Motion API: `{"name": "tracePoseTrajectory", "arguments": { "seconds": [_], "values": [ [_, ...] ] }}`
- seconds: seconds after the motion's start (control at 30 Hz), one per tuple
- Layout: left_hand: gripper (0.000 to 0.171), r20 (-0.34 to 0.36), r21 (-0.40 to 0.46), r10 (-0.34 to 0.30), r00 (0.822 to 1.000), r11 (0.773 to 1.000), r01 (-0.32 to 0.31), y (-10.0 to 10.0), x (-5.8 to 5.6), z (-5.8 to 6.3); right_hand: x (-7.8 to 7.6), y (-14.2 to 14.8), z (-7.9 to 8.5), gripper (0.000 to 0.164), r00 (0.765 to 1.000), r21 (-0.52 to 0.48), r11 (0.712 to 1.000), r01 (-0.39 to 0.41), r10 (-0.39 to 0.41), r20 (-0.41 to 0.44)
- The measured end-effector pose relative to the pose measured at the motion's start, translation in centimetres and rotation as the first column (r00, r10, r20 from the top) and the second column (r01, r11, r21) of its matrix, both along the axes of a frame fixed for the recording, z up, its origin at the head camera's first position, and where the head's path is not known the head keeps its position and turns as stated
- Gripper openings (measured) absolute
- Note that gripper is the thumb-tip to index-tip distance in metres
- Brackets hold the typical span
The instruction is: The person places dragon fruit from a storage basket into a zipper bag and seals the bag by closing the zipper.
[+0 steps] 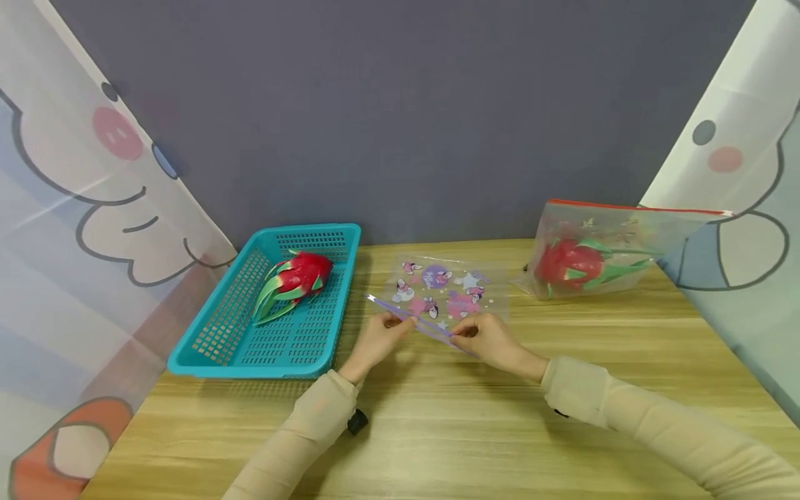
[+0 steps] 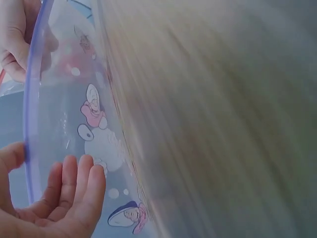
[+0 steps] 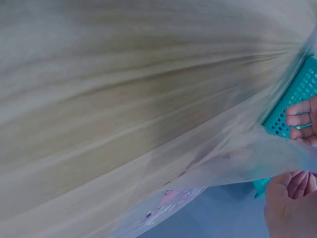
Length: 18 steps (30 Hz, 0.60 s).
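Note:
A clear zip bag (image 1: 431, 281) printed with pink and purple cartoon figures spreads out in front of me, its purple zip edge towards me. A white slider (image 1: 371, 298) sits at the left end of that edge. My left hand (image 1: 379, 338) pinches the zip edge left of its middle. In the left wrist view, the left thumb (image 2: 14, 154) meets the purple strip while the other fingers extend across the clear plastic. My right hand (image 1: 494, 342) pinches the same edge nearer its right end. Nothing shows inside this bag except its print.
On the left stands a turquoise basket (image 1: 250, 370) holding a red dragon fruit (image 1: 306, 271) with green leaf tips. Another zip bag (image 1: 631, 239), red along its top, stands at the right with a dragon fruit inside. A grey wall (image 1: 431, 125) rises behind the wooden table (image 1: 437, 430).

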<state>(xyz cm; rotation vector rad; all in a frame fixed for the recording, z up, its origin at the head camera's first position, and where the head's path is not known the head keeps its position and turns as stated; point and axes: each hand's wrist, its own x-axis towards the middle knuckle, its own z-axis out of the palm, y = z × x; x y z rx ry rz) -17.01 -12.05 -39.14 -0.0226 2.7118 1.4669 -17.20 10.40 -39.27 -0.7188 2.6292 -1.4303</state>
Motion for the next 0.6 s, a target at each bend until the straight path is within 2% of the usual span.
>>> {"name": "tracePoseTrajectory", "arguments": {
  "seconds": [0.13, 0.3, 0.4, 0.6],
  "values": [
    [0.021, -0.068, -0.032, -0.043, 0.997, 0.999, 0.041, 0.5, -0.3, 0.0, -0.3, 0.3, 0.1, 0.008, 0.999, 0.044, 0.998, -0.043, 0.044, -0.018],
    [0.011, -0.099, 0.055, -0.080, 0.992, 0.995, 0.086, 1.6, -1.2, 0.9, -1.2, 0.2, 1.3, 0.013, 0.995, 0.146, 0.986, -0.086, 0.092, -0.033],
    [0.013, -0.090, 0.093, -0.093, 0.992, 0.991, 0.101, 2.2, -1.7, 1.7, -1.8, -0.2, 2.0, 0.016, 0.996, 0.174, 0.982, -0.071, 0.078, -0.035],
    [0.012, -0.063, 0.114, -0.139, 0.988, 0.983, 0.145, 2.9, -2.2, 2.8, -2.6, -0.6, 2.9, 0.012, 0.990, 0.134, 0.991, -0.009, 0.028, -0.141]
  ]
}}
